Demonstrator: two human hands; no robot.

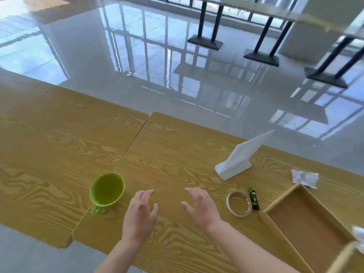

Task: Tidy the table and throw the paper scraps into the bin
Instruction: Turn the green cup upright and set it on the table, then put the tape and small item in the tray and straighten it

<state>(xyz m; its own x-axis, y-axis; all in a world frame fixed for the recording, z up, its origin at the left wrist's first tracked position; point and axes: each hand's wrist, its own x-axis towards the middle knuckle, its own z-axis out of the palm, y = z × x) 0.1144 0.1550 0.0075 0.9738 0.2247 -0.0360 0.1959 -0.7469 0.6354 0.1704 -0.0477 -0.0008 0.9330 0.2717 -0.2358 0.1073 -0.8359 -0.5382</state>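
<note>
My left hand (pixel 140 211) and my right hand (pixel 201 205) hover side by side over the wooden table (pixel 167 150), fingers relaxed, holding nothing. A crumpled paper scrap (pixel 305 177) lies at the right, beyond the wooden tray (pixel 275 205). Another white scrap (pixel 358 239) shows at the right edge, partly cut off. A green cup (pixel 107 191) stands left of my left hand. A roll of tape (pixel 239 203) and a small dark green packet (pixel 254 199) lie right of my right hand. No bin is in view.
A white tissue pack (pixel 236 164) with a sheet sticking up stands near the far edge. Two tabletops meet at a seam (pixel 134 138). Beyond lies a glossy tiled floor with black table legs (pixel 205 41).
</note>
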